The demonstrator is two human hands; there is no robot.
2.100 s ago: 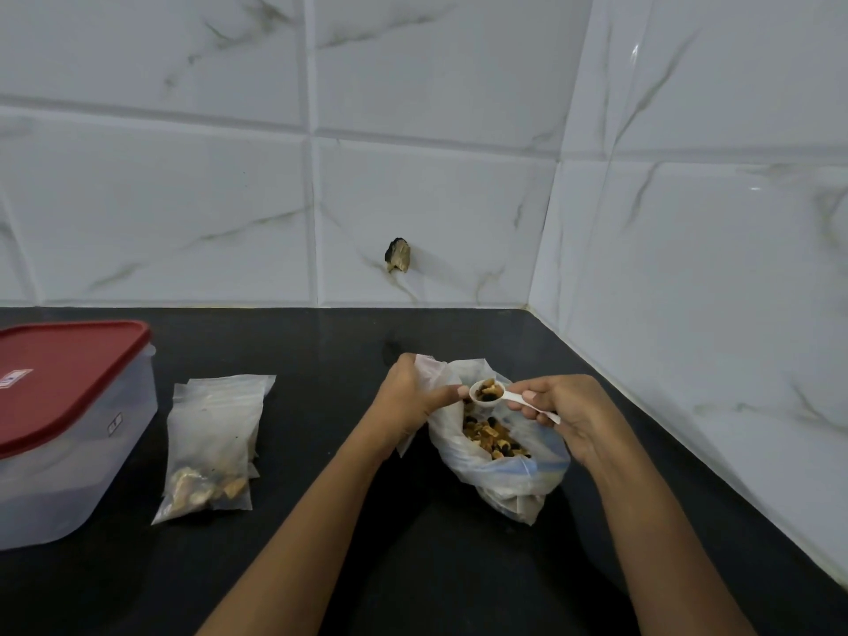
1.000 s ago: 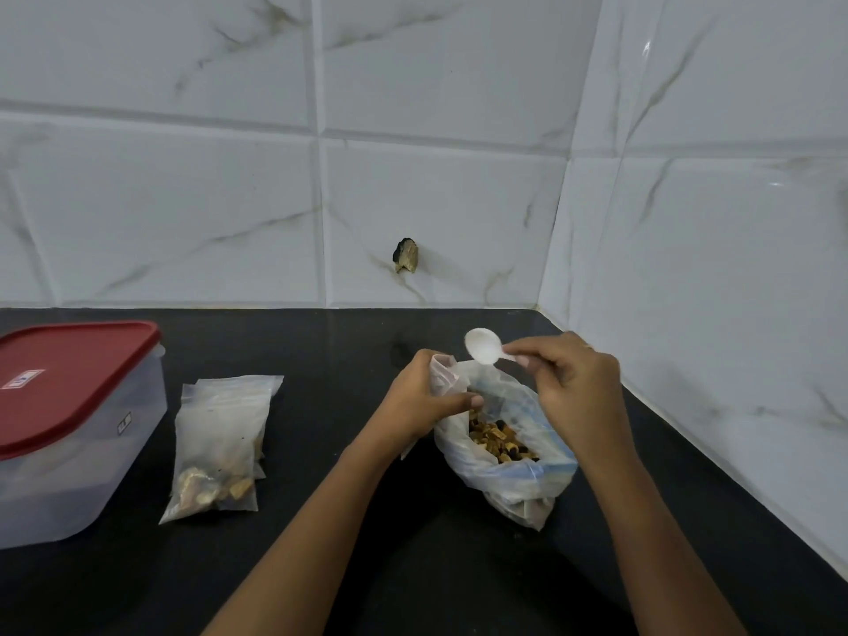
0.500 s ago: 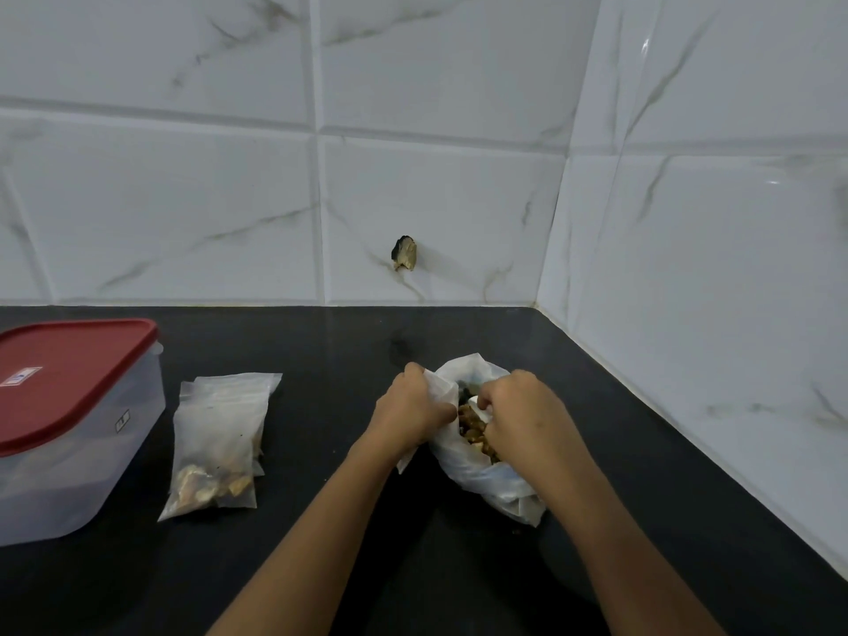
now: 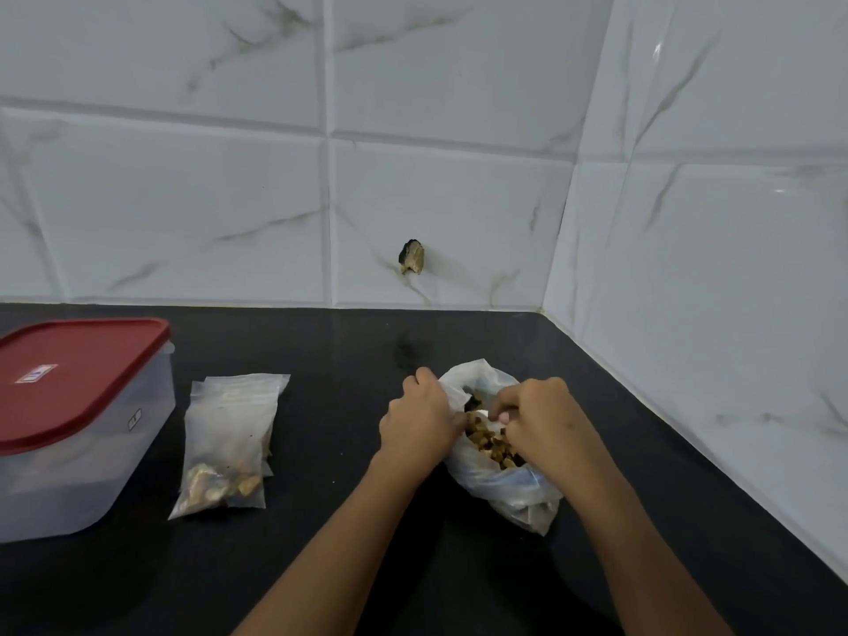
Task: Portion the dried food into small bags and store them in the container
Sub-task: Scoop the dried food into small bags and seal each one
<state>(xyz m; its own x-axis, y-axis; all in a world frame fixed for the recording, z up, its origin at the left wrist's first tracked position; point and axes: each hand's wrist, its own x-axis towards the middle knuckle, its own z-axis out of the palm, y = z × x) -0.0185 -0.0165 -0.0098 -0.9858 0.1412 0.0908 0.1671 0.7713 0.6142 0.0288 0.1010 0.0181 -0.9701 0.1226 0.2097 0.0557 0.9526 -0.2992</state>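
Dried food (image 4: 488, 440) lies mostly in the big bag (image 4: 504, 491), which slumps on the black counter (image 4: 321, 543) near the right wall, its mouth open and brown and dark pieces showing inside. The left hand (image 4: 420, 424) grips the near-left edge of that mouth, fingers curled round the plastic to hold it open. The right hand (image 4: 546, 420) reaches into the mouth with fingers curled tight; a bit of white shows at the fingertips, seemingly a spoon (image 4: 481, 411) pinched there, its bowl hidden among the food. To the left, well apart from the hands, the small bags (image 4: 229, 433) lie flat in a stack, with a little food gathered at the near end; how many of them hold a portion, and whether they are sealed, I cannot tell. Further left stands the container (image 4: 82, 465) with its red lid (image 4: 78, 374) on; its wall is cloudy and nothing inside can be made out. By my reading the task is at an early stage: scooping is under way, a great deal of food remains unportioned, the small bags are not yet stored, and the lid has yet to come off to receive them.
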